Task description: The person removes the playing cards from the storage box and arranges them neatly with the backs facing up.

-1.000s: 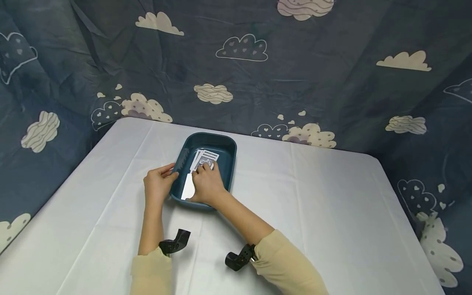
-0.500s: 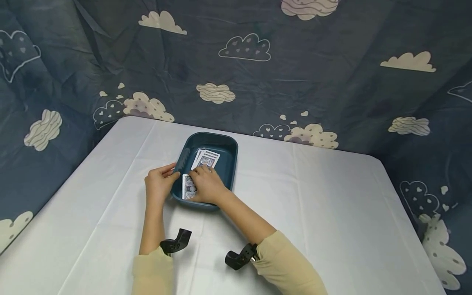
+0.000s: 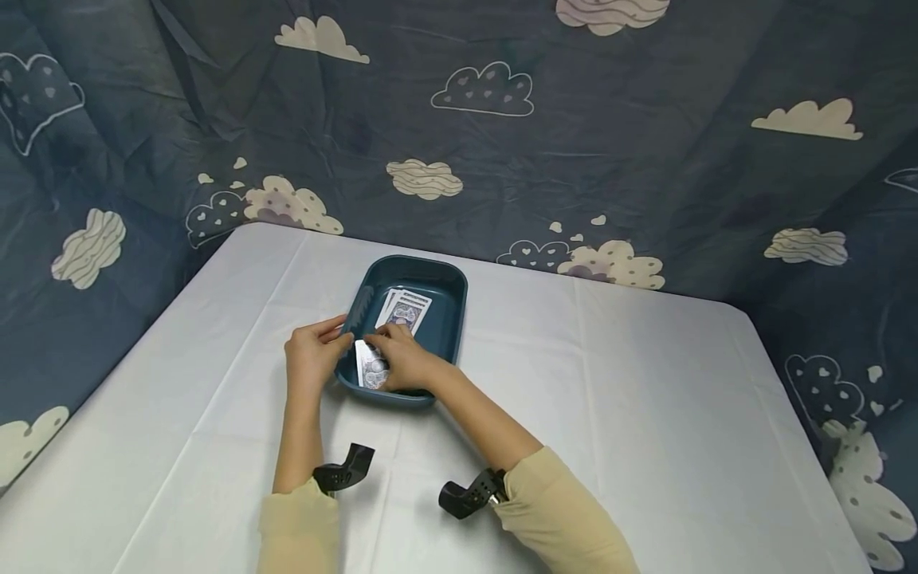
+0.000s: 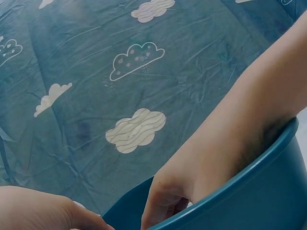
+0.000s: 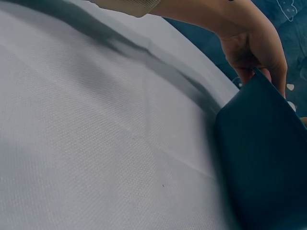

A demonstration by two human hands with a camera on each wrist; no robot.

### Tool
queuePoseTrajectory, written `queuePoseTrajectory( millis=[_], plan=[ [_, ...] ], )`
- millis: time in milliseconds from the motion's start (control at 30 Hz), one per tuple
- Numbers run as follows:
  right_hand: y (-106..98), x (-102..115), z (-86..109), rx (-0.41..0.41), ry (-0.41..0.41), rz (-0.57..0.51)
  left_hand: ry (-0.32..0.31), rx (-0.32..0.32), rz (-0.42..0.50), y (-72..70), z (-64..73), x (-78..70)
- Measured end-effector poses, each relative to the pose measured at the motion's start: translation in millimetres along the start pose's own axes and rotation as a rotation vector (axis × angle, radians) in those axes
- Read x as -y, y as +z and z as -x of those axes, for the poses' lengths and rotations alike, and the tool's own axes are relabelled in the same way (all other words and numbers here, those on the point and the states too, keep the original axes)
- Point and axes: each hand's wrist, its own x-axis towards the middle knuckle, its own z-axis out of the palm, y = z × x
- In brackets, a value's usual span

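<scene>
A dark teal rectangular tray (image 3: 446, 323) stands on the table. My left hand (image 3: 308, 355) pinches its left rim between thumb and fingers; the right wrist view shows that hand (image 5: 264, 45) over the rim. Inside the tray, my right hand (image 3: 409, 363) bends down over a playing card (image 3: 370, 368) at the near left, patterned back up. Its fingers are at the card's far edge and its thumb near the close edge. Farther back lies a slightly fanned pile of playing cards (image 3: 406, 308), backs up, partly covered by the right hand. In the left wrist view, the tray wall hides the right fingertips.
A white cloth (image 3: 645, 399) covers the table, with the tray left of centre toward the back. Behind and at both sides hangs a dark curtain (image 3: 488, 159) printed with clouds. Black wrist cameras (image 3: 473, 494) sit on both forearms.
A plain white face showed under the right hand earlier; now a patterned card back shows there. The right hand has drawn back a little from the pile. The left hand stays at the rim.
</scene>
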Motion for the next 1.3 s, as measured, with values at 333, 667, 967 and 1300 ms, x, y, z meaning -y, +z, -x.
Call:
queuePoseTrajectory(
  millis=[333, 667, 967, 1300],
  plan=[
    [-4.5, -4.2, 0.4, -0.194, -0.042, 0.265, 0.012, -0.015, -0.003, 0.9, 0.4, -0.1],
    [-77.5, -43.1, 46.7, -0.574, -0.065, 0.013, -0.011, -0.007, 0.002, 3.7, 2.1, -0.2],
    [-99.3, -118.0, 98.7, -0.385, 0.062, 0.058, -0.029, 0.004, -0.005, 1.0, 1.9, -4.6],
    [-43.1, -136.8, 97.9, -0.093, 0.115, 0.128, -0.052, 0.015, -0.002, -0.2, 1.4, -3.7]
  ],
)
